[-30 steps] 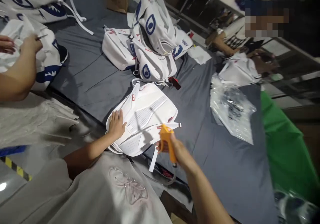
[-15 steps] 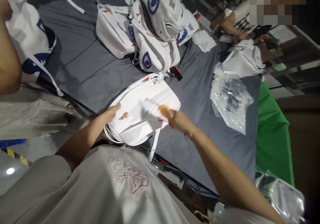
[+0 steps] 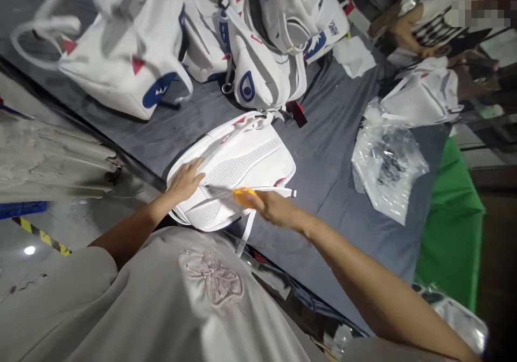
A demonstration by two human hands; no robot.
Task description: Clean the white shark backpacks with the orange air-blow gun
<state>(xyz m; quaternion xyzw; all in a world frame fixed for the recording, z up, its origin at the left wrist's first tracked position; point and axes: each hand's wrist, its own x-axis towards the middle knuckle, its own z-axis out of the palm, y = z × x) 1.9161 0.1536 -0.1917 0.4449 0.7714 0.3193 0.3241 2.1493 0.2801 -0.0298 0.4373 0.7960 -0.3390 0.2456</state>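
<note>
A white backpack lies on the dark cloth-covered table in front of me, its panel with dotted grey strips facing up. My left hand rests on the left part of the backpack, fingers spread. Closed around an orange-handled tool, my right hand is over the lower right of the backpack. A thin, blurred grey part of the tool points left across the panel; its exact kind is unclear. A white strap sticks out beside my right hand.
Several white backpacks with blue eye prints are heaped at the back. Another white backpack stands at the left. Clear plastic bags lie at the right, near a green sheet. Another person's hand shows at the far right.
My left hand has gone from gripping the backpack's edge to lying on its panel. My right hand moved left and down with the tool. At the left, another backpack has shifted right.
</note>
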